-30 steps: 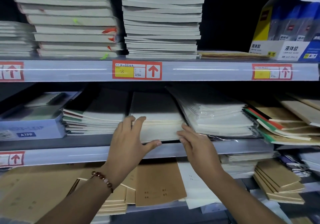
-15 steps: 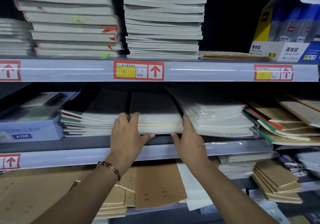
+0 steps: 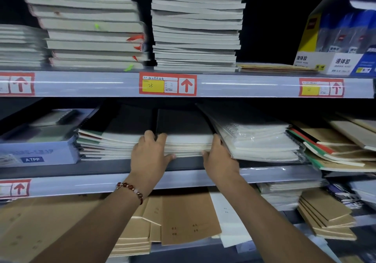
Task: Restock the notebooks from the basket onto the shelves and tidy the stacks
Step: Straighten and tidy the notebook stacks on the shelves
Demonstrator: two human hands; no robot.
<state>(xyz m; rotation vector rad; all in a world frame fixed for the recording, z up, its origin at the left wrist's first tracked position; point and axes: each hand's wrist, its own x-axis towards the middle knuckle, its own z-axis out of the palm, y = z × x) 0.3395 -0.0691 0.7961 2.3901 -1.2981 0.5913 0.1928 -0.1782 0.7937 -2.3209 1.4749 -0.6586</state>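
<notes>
- The stack of black-covered, cream-paged spiral notebooks (image 3: 187, 140) sits mid-shelf on the grey metal middle shelf (image 3: 101, 169).
- Left hand (image 3: 149, 154) clasps its left front corner; right hand (image 3: 220, 156) grips the right edge.
- Push evenly with both, squaring it beside the plastic-wrapped white notebooks (image 3: 258, 140).

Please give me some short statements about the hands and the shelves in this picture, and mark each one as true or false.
1. Both hands hold the black-covered notebook stack on the middle shelf. True.
2. The beaded bracelet is on the right wrist. False: it is on the left wrist.
3. The left hand grips the stack's left front corner. True.
4. The right hand rests on the top shelf. False: it holds the stack's right front corner.
5. The glue box stands on the top shelf, at right. True.
</notes>
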